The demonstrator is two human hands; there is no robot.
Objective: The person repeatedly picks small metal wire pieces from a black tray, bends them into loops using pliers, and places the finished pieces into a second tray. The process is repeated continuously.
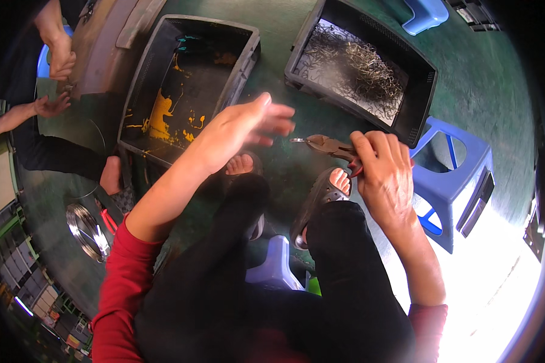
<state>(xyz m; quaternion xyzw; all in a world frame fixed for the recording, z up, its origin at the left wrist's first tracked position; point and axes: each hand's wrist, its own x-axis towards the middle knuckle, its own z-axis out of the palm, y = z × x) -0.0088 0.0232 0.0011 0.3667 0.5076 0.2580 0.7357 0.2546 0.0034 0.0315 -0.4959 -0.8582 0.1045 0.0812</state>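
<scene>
Motion blur smears the left hand [242, 124], its fingers loosely parted; the right hand [386, 172] grips the pliers [330, 146], hiding most of their red handles; a small metal piece [297, 140], hard to make out, sits at the pliers' tip, between both hands; a co-worker [60, 158] at left is cut off.

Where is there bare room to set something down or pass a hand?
Free: the green floor between the stained black bin and the bin of metal pieces; also right of the latter, between two blue stools. Crowded: around the sandals, near the left hand, right hand and pliers; also far left, beside the wire coil and red-handled tool.
</scene>
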